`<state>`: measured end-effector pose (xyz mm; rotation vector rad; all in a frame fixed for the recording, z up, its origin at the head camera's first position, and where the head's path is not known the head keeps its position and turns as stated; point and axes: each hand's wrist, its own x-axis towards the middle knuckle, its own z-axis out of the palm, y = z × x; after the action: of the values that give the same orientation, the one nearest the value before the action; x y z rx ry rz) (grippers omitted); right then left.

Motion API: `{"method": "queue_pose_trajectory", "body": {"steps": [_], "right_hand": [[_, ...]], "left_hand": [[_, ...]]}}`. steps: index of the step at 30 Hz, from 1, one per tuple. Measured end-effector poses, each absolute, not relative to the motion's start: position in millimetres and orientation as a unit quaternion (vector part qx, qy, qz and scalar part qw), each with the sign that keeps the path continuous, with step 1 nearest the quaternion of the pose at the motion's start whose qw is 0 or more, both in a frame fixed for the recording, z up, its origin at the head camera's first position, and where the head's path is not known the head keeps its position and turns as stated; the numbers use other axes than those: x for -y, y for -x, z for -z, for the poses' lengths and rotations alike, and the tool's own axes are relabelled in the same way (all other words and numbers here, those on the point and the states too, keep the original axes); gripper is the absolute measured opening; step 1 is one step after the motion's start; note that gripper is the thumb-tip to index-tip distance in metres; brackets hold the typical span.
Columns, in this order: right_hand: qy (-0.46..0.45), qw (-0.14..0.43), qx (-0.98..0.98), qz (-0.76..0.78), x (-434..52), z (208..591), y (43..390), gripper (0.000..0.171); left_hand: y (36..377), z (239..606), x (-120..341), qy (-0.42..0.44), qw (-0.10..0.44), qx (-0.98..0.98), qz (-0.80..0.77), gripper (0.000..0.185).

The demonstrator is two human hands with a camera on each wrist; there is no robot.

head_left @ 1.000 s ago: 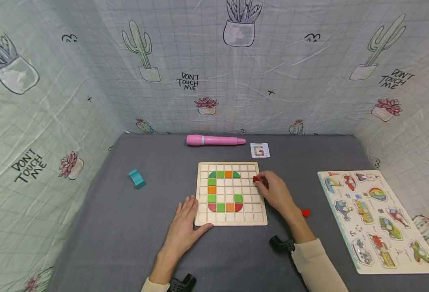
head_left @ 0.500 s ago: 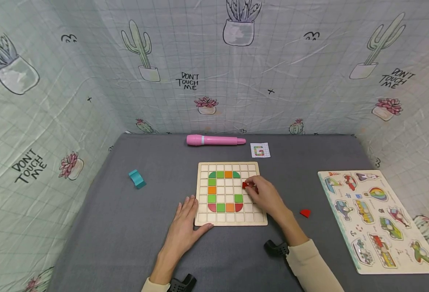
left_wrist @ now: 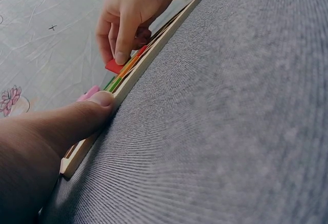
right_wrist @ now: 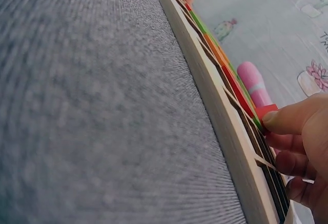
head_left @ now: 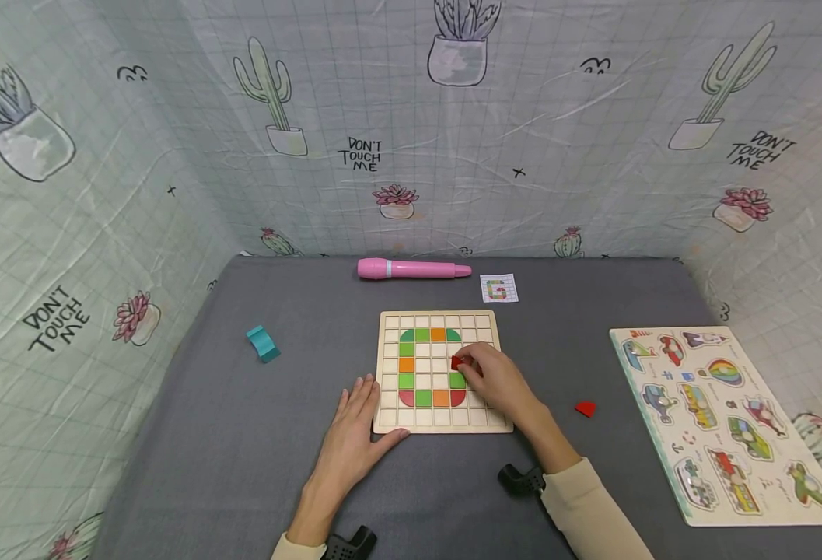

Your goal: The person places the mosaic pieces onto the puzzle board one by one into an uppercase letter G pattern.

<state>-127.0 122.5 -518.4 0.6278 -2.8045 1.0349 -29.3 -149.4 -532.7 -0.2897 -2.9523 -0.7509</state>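
Note:
A square wooden grid board (head_left: 445, 428) lies on the grey cloth, with green, orange and red tiles set in a C-like shape. My left hand (head_left: 355, 424) rests along its left edge, fingers straight, with the thumb (left_wrist: 100, 99) at the front edge. Between thumb and fingertips my right hand (head_left: 496, 379) pinches a small red tile (head_left: 456, 362). That tile is tilted close over a cell just behind the right-hand green tile (head_left: 457, 380). In the right wrist view the red tile (right_wrist: 266, 111) shows beside the thumb; my fingers partly cover it.
A loose red piece (head_left: 585, 408) lies right of the board. Behind stand out a pink microphone-shaped stick (head_left: 417, 269) and a small card (head_left: 498, 288) with a coloured G pattern. A teal block (head_left: 263, 344) lies left, and a picture puzzle board (head_left: 697, 513) right.
My right hand has moved left and toward me over the board, carrying the red tile from near the right edge to above the green tile. My left hand stays in place.

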Motion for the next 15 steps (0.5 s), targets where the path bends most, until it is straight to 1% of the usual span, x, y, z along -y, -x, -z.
{"method": "queue_pose_trajectory", "body": {"steps": [8, 15], "right_hand": [[-0.201, 0.040, 0.919, -0.337, -121.7, 520.8, 125.9, 0.016], [-0.217, 0.059, 0.921, -0.317, -121.2, 521.0, 126.2, 0.019]], "left_hand": [[28.3, 534.1, 149.1, 0.105, 0.065, 0.963, 0.240, 0.092], [29.0, 533.9, 149.2, 0.105, 0.060, 0.962, 0.244, 0.093]]}}
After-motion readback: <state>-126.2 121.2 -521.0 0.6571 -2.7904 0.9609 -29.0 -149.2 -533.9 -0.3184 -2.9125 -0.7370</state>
